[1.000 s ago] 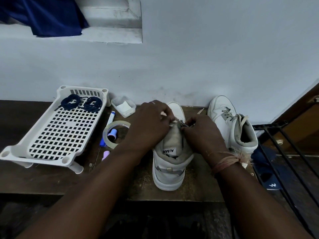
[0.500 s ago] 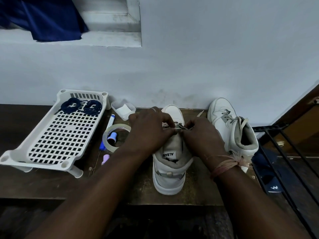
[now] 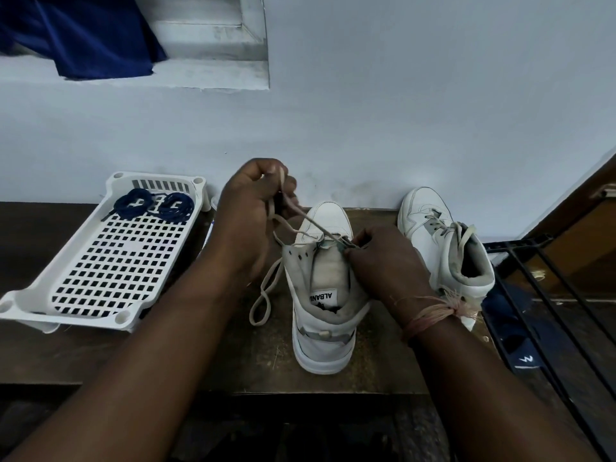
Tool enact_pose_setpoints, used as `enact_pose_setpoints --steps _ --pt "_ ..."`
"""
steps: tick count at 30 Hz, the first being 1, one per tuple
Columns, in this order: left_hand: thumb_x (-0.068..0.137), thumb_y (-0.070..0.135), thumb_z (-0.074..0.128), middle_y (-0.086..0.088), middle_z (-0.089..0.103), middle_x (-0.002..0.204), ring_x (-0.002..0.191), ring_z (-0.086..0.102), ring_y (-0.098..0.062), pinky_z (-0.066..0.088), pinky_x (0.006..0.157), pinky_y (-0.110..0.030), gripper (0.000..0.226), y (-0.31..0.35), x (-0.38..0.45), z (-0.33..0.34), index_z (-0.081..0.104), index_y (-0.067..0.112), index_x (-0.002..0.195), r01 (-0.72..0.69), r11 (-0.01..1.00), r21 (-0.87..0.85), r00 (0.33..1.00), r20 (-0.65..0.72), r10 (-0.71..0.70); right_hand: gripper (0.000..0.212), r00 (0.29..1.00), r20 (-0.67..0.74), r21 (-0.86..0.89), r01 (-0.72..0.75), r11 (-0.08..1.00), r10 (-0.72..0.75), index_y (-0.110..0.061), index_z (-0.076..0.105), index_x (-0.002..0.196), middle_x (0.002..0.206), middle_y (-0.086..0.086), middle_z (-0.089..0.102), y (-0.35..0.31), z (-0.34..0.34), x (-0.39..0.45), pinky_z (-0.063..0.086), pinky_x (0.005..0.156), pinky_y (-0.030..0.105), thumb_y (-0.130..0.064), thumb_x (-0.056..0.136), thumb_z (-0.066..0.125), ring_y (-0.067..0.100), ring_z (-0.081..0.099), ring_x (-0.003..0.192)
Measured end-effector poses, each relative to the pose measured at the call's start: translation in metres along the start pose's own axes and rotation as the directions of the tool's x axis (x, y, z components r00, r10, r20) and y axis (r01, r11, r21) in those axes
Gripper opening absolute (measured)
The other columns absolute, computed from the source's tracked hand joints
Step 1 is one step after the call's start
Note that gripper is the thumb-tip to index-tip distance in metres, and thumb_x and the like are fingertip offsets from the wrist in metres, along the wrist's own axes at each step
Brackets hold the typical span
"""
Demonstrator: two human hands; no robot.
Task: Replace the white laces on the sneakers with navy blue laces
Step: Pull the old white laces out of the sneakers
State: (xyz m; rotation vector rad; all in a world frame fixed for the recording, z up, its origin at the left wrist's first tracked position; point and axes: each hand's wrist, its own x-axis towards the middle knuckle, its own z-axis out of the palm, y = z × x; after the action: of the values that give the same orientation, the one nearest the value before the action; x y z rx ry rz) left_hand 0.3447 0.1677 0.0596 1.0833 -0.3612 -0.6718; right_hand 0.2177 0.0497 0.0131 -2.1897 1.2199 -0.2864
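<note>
Gripping the worn white lace [image 3: 301, 225] in a closed fist, the left hand [image 3: 248, 211] is raised above and left of the near white high-top sneaker [image 3: 325, 295], which stands on the dark wooden bench [image 3: 233, 355] with its toe toward the far wall. A slack loop of that lace hangs down the sneaker's left side onto the bench. The right hand [image 3: 383, 261] has its fingers curled at the right eyelet row, pinching the lace or the tongue edge there; which of the two is too small to tell. The upper eyelets on the left flap look empty, so the unlacing seems partly done, with the lower rows left.

The second white high-top sneaker [image 3: 443, 245] stands to the right, laced in white. Two coiled navy blue laces [image 3: 153, 203] lie at the far end of the white perforated plastic tray [image 3: 110, 261] on the left, well apart from both sneakers.

The likeliest trouble is the lace jamming in an eyelet if the pull runs sideways rather than along the hole; a hard tug could then tip the sneaker or drag it toward the near edge of the bench. The hanging loop could also snag under the sole or knot on itself. If the right hand's hold slackens, the tongue may shift and cover the lower eyelets.
</note>
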Motion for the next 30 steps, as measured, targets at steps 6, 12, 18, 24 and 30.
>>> enact_pose_setpoints --steps 6,12,18,24,30 --pt "0.096 0.024 0.064 0.011 0.069 0.073 0.063 0.059 -0.006 0.044 0.064 -0.028 0.014 -0.013 0.004 -0.009 0.073 0.020 0.085 -0.127 0.727 0.675 0.985 0.002 0.171 0.006 1.000 -0.014 -0.022 0.016 1.000 -0.016 -0.019 0.070 0.089 0.092 0.004 0.071 0.000 0.004 0.001 0.040 0.071 0.025 -0.023 0.086 0.066 0.026 0.067 0.094" --pt "0.081 0.051 0.076 0.016 0.072 0.096 0.096 0.065 -0.005 0.050 0.080 -0.030 0.014 -0.035 0.001 -0.013 0.077 0.038 0.087 -0.234 0.065 0.970 0.972 0.233 0.021 0.006 1.000 -0.003 0.006 0.011 1.000 -0.011 -0.020 0.070 0.091 0.095 0.004 0.071 -0.001 0.002 0.000 0.038 0.072 0.024 -0.023 0.087 0.067 0.025 0.066 0.095" --pt "0.089 0.038 0.068 0.010 0.062 0.092 0.086 0.059 -0.006 0.050 0.082 -0.035 0.008 -0.037 0.005 -0.011 0.068 0.033 0.082 -0.258 0.254 0.932 0.966 0.253 0.052 0.008 1.000 0.008 0.022 -0.005 1.000 0.005 -0.020 0.070 0.090 0.095 0.002 0.071 -0.004 -0.001 -0.002 0.036 0.072 0.024 -0.026 0.089 0.066 0.023 0.065 0.094" --pt "0.106 0.007 0.044 -0.010 0.073 0.086 0.088 0.073 -0.031 0.056 0.086 -0.041 0.021 -0.013 0.003 -0.002 0.053 0.014 0.089 0.042 0.972 0.232 0.997 0.047 -0.055 0.012 1.000 0.003 0.007 0.008 1.000 -0.008 -0.020 0.072 0.088 0.093 0.003 0.072 -0.004 -0.003 -0.003 0.037 0.071 0.024 -0.031 0.090 0.068 0.024 0.067 0.093" --pt "0.104 0.005 0.041 0.001 0.044 0.064 0.052 0.036 -0.011 0.035 0.051 -0.025 0.022 -0.002 0.006 -0.006 0.048 0.015 0.087 -0.014 0.999 -0.041 0.995 -0.098 0.010 0.021 0.998 -0.040 0.006 0.038 0.999 -0.038 -0.019 0.072 0.082 0.089 0.006 0.072 -0.004 -0.002 -0.004 0.038 0.071 0.025 -0.035 0.093 0.064 0.026 0.067 0.091"
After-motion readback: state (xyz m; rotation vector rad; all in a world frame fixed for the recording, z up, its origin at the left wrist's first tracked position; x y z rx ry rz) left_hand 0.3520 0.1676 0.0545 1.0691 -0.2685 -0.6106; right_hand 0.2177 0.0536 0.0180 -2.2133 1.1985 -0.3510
